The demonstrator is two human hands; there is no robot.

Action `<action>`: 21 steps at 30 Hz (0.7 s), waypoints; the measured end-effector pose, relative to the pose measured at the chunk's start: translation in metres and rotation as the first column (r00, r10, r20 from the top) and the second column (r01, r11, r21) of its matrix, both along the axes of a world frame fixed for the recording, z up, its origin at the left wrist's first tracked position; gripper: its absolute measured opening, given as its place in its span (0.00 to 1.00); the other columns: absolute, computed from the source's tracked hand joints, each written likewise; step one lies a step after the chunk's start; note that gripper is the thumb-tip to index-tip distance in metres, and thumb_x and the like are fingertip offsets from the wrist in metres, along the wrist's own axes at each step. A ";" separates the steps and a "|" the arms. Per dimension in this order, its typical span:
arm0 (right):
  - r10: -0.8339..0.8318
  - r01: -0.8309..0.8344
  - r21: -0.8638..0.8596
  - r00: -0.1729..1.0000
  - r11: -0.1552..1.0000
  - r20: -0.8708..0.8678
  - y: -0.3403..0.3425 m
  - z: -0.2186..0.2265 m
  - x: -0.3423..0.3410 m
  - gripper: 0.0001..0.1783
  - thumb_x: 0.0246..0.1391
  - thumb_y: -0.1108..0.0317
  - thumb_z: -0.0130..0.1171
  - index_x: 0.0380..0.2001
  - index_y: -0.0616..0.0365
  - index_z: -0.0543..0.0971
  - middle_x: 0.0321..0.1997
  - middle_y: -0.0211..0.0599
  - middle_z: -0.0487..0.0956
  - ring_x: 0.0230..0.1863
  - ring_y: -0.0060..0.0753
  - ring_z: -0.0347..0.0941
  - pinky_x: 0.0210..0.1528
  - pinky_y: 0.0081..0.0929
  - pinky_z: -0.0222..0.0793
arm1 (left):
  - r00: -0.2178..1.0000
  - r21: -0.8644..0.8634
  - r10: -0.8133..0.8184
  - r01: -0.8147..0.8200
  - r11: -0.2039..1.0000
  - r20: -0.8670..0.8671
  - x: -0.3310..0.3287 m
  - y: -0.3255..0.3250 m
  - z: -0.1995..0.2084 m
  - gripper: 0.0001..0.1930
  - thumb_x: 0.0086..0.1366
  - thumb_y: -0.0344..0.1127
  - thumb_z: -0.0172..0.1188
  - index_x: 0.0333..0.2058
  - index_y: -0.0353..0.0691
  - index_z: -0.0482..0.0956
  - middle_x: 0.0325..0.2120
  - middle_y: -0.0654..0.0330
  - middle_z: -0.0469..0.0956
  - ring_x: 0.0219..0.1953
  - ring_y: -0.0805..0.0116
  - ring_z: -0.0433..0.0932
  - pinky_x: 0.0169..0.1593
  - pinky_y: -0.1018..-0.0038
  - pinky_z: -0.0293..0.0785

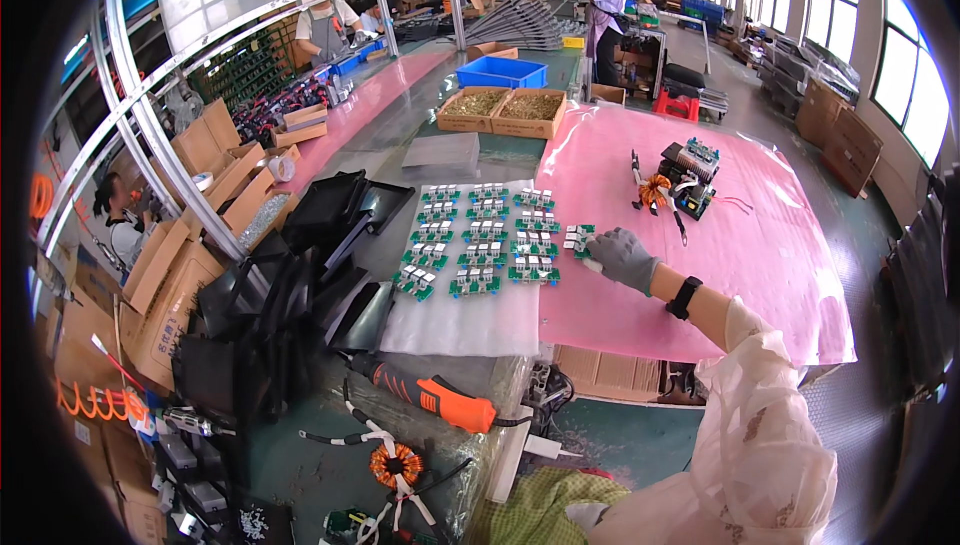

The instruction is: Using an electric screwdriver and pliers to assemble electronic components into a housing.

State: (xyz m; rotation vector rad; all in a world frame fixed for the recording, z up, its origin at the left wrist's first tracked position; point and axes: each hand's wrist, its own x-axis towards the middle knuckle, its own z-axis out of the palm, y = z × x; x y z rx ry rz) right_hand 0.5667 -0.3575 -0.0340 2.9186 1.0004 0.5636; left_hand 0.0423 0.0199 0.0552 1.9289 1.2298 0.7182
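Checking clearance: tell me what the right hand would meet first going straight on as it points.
Past the green circuit board it touches, the right hand would probably meet the rightmost column of boards, though its height is unclear.

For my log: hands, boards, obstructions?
Gloved right hand at green board; left hand unseen. Other boards in columns on white sheet. Nothing visibly blocking the hand.

- Bright daylight enters through windows [905, 85], right of the gloved hand [622, 259].
- Pale glare marks the pink sheet [600, 160] beyond it.
- Outward from it, straight edges bow.
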 end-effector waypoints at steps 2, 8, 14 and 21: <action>0.031 -0.031 -0.022 1.000 0.999 0.004 -0.001 0.001 0.002 0.15 0.54 0.55 0.52 0.27 0.58 0.75 0.25 0.39 0.77 0.28 0.43 0.74 0.31 0.38 0.66 | 0.998 0.059 0.045 -0.047 0.997 0.031 -0.003 -0.005 0.005 0.20 0.66 0.38 0.51 0.52 0.30 0.70 0.49 0.48 0.73 0.49 0.58 0.71 0.54 0.68 0.65; 0.271 0.386 0.846 0.826 0.367 -0.495 0.013 0.029 -0.020 0.19 0.58 0.55 0.52 0.32 0.63 0.78 0.28 0.36 0.80 0.25 0.26 0.74 0.26 0.24 0.68 | 0.993 0.123 0.110 -0.116 0.986 0.049 -0.024 -0.004 0.002 0.19 0.67 0.38 0.51 0.50 0.30 0.72 0.48 0.48 0.73 0.48 0.59 0.72 0.53 0.68 0.66; 0.677 0.367 0.817 0.461 0.444 -0.575 0.081 0.101 -0.092 0.23 0.61 0.51 0.48 0.34 0.63 0.77 0.28 0.36 0.80 0.26 0.21 0.74 0.28 0.18 0.69 | 0.998 0.383 0.018 -0.041 0.923 0.065 -0.025 0.012 -0.003 0.19 0.67 0.37 0.52 0.51 0.30 0.71 0.49 0.50 0.73 0.48 0.60 0.73 0.55 0.67 0.66; 0.772 -0.293 0.747 -0.043 0.597 -0.634 0.238 0.147 -0.184 0.23 0.61 0.52 0.48 0.38 0.65 0.76 0.25 0.35 0.79 0.24 0.22 0.73 0.29 0.19 0.68 | 0.961 0.569 -0.265 0.264 0.779 -0.083 0.005 -0.008 0.016 0.38 0.47 0.55 0.67 0.51 0.33 0.69 0.46 0.49 0.71 0.48 0.52 0.72 0.52 0.64 0.67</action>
